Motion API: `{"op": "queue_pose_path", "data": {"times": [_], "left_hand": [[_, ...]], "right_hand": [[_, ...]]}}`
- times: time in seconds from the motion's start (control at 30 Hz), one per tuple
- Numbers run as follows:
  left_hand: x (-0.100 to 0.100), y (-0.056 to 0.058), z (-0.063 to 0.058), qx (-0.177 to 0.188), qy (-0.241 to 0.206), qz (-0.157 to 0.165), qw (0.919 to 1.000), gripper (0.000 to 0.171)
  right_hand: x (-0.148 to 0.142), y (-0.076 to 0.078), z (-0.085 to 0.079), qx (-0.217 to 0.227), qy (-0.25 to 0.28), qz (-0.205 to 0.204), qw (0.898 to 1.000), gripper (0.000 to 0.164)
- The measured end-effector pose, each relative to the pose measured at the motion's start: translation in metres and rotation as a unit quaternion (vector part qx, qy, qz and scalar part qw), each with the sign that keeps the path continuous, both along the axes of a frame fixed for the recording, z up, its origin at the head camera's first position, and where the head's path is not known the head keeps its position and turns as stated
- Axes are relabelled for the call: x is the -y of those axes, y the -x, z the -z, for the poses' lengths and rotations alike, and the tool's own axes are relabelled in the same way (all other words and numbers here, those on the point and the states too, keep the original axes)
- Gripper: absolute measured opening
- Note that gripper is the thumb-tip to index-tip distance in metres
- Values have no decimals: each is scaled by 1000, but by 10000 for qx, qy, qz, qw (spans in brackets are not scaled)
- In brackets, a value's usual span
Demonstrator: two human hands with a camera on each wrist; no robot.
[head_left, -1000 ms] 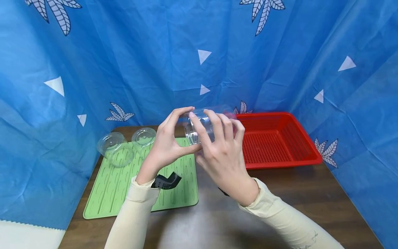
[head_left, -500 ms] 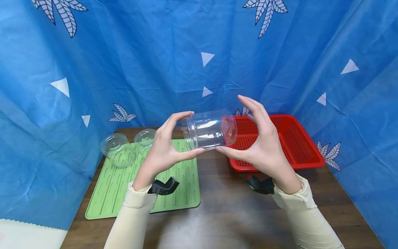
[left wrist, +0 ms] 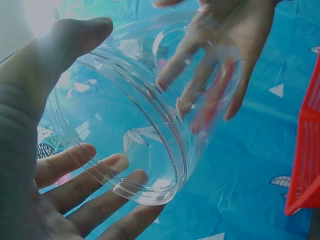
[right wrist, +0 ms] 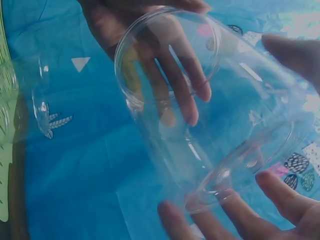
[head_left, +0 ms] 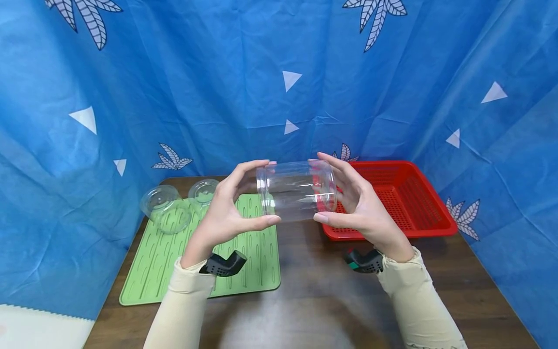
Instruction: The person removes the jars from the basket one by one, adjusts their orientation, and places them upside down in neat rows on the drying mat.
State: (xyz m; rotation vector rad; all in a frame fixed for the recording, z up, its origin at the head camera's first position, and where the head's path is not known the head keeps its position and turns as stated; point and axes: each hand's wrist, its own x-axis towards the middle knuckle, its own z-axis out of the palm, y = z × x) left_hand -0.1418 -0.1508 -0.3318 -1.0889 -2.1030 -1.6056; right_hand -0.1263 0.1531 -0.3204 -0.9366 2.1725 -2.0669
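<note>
A clear plastic jar [head_left: 294, 191] lies sideways in the air between both hands, raised over the table. Its ringed mouth points left and its base points right. My left hand [head_left: 223, 206] grips the mouth end, thumb in front and fingers behind. Around the base end curls my right hand [head_left: 364, 203], its thumb low at the near side and its fingers at the far side. In the left wrist view the jar's ridged rim [left wrist: 135, 115] sits between thumb and fingers. The right wrist view shows the jar's clear wall [right wrist: 175, 145] with the left fingers seen through it.
Two more clear jars [head_left: 165, 213] stand at the back of a green ridged mat [head_left: 244, 266] on the left. A red perforated basket [head_left: 418, 231] occupies the back right of the wooden table [head_left: 305, 300]. Behind everything hangs a blue patterned curtain [head_left: 218, 97].
My right hand reached across near the jar's mouth, then drew back right, opened wide, and now closes around the base. My left hand keeps its hold at the mouth end.
</note>
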Motion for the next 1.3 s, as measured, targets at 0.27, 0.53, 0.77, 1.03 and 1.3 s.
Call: {"op": "queue_pose_path", "data": {"times": [0.27,0.53,0.77,1.03,1.3], "left_hand": [[4,0,4,200,-2,129,9997,97],[8,-2,11,406,-57,136,9991,97],[11,-1,20,551,-78,90,9984,100],[24,-2,40,514,351,-714,9955,106],[43,-13,73,762,1225,-1530,9776,99]], "right_hand": [[2,3,6,129,133,67,9998,95],[5,5,8,46,22,94,9999,94],[8,7,6,-69,-134,211,9997,94],[17,17,-1,-454,-625,696,9946,92],[36,40,-9,-1054,-1449,1385,9740,93]]}}
